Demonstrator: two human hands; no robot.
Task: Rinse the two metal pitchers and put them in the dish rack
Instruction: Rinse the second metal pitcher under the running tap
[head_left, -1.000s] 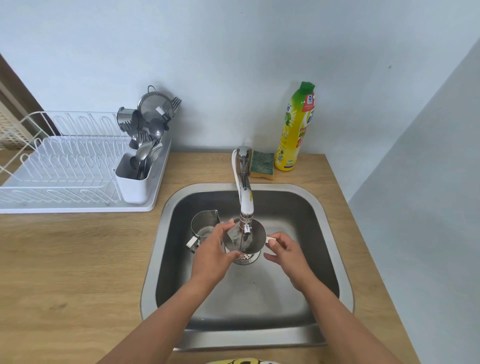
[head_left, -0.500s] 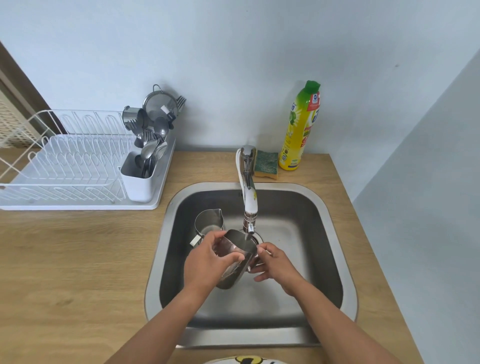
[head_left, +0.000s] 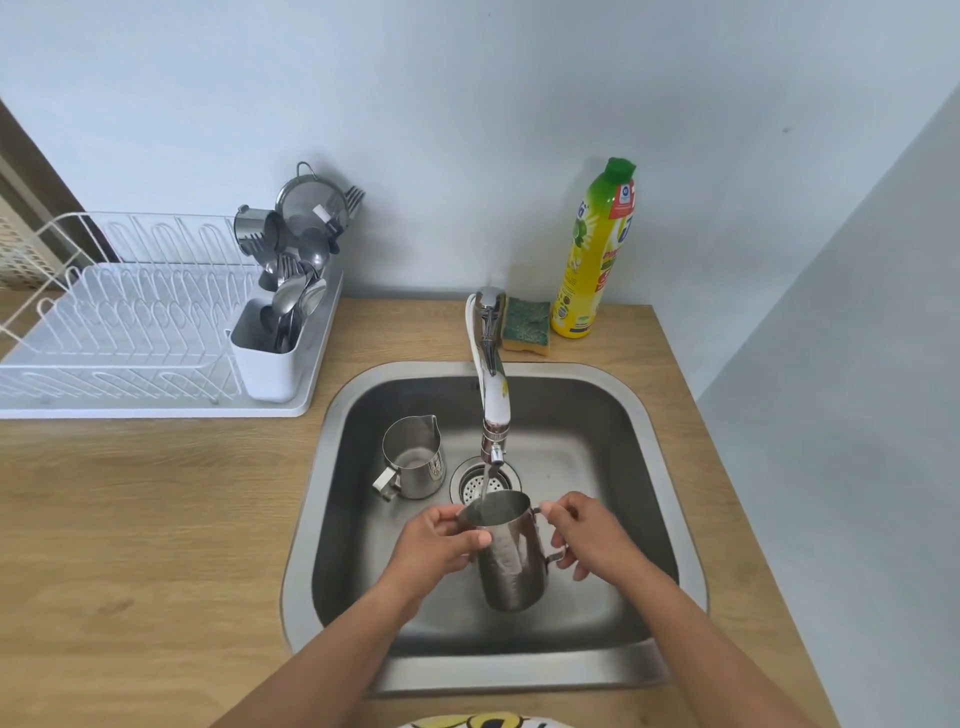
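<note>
I hold a metal pitcher (head_left: 511, 561) upright over the steel sink (head_left: 670, 519), its mouth under the tap (head_left: 491, 395). A thin stream of water runs from the spout into it. My left hand (head_left: 439, 545) grips its rim and left side. My right hand (head_left: 589, 535) holds its handle on the right. A second, smaller metal pitcher (head_left: 413, 460) stands upright on the sink floor to the left of the drain (head_left: 470, 480). The white dish rack (head_left: 130, 332) sits on the counter at the left.
A white cutlery holder (head_left: 270, 353) full of spoons, forks and a strainer stands at the rack's right end. A green-and-yellow sponge (head_left: 527, 327) and a yellow dish-soap bottle (head_left: 595, 254) stand behind the sink. Wooden counter (head_left: 145, 519) surrounds the sink; a wall rises at the right.
The pitcher has been turned upright and drawn toward me, lower in the sink. My right hand has moved onto its handle. Water now falls into its mouth.
</note>
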